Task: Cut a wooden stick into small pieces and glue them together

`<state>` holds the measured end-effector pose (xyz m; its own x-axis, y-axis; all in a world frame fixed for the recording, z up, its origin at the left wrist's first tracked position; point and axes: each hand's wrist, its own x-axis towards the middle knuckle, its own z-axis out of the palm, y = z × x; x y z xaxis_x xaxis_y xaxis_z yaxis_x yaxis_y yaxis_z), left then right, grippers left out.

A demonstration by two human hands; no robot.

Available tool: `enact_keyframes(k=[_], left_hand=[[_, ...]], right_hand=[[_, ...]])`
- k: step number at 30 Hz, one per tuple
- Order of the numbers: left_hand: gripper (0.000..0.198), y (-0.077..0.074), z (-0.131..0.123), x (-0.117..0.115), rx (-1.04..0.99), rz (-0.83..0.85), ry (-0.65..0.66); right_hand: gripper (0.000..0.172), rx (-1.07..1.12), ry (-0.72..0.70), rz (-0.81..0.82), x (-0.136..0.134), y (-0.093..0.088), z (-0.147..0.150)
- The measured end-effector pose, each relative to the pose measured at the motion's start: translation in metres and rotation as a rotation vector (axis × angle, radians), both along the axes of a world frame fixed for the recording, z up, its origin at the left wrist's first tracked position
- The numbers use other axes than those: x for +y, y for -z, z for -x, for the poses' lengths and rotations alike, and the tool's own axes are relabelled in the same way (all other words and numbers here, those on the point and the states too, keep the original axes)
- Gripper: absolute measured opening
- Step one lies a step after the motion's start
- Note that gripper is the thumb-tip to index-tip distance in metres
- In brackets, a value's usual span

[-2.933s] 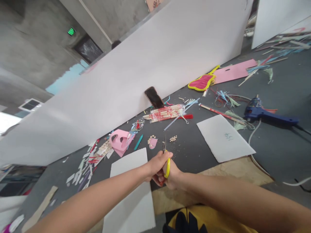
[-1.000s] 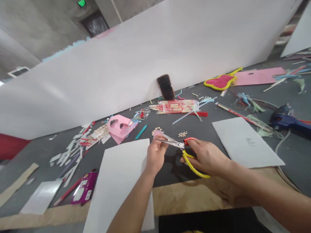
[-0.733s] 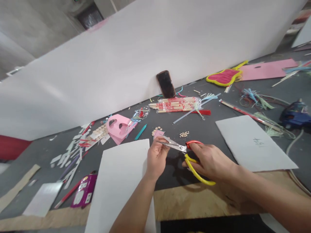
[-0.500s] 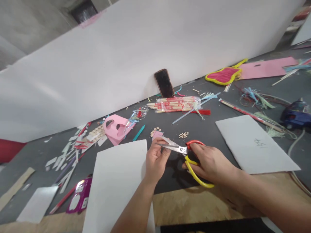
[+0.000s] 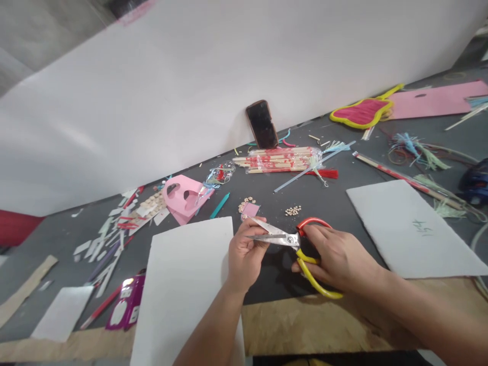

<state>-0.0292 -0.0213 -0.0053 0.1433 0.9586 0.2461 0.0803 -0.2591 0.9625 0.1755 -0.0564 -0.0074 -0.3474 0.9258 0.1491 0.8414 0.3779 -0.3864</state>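
Note:
My right hand [image 5: 339, 256] grips a pair of scissors [image 5: 292, 240] by its handles, one red and one yellow. The blades are spread and point left, over the fingers of my left hand [image 5: 246, 254]. My left hand is closed in a pinch between thumb and fingers; what it holds is too small or hidden to name. Just beyond its fingertips lies a small pink square [image 5: 250, 209] beside a little heap of pale beads [image 5: 246, 201]. A second heap of pale beads [image 5: 293, 210] lies farther right, beyond the scissors.
A white board [image 5: 186, 284] lies at left and another white board [image 5: 415, 229], marked 154, at right. Behind are a teal stick [image 5: 220, 205], a pink cut-out [image 5: 186, 198], wrapped sticks [image 5: 282, 159] and a leaning phone [image 5: 262, 124]. White scraps [image 5: 99, 244] litter the left.
The scissor blades look slightly wider apart. More of the pink square shows past my left fingers. The view has shifted a little, and both hands stay close together.

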Motion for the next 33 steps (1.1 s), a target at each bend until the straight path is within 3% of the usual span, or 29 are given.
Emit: enact_keyframes(k=[7, 16, 24, 33], left_hand=[[0.007, 0.002, -0.001, -0.001, -0.039, -0.003, 0.023], [0.002, 0.007, -0.003, -0.001, -0.13, 0.0, 0.041], [0.012, -0.003, -0.001, -0.001, 0.009, -0.029, 0.091], [0.011, 0.002, -0.001, -0.003, -0.059, 0.048, 0.1]], right_hand=[[0.031, 0.013, -0.047, -0.05, -0.003, 0.007, -0.004], [0.031, -0.04, -0.024, -0.134, -0.001, -0.001, -0.003], [0.036, -0.012, -0.042, -0.135, -0.002, -0.006, 0.0], [0.029, -0.006, -0.076, -0.2, 0.0, -0.002, -0.004]])
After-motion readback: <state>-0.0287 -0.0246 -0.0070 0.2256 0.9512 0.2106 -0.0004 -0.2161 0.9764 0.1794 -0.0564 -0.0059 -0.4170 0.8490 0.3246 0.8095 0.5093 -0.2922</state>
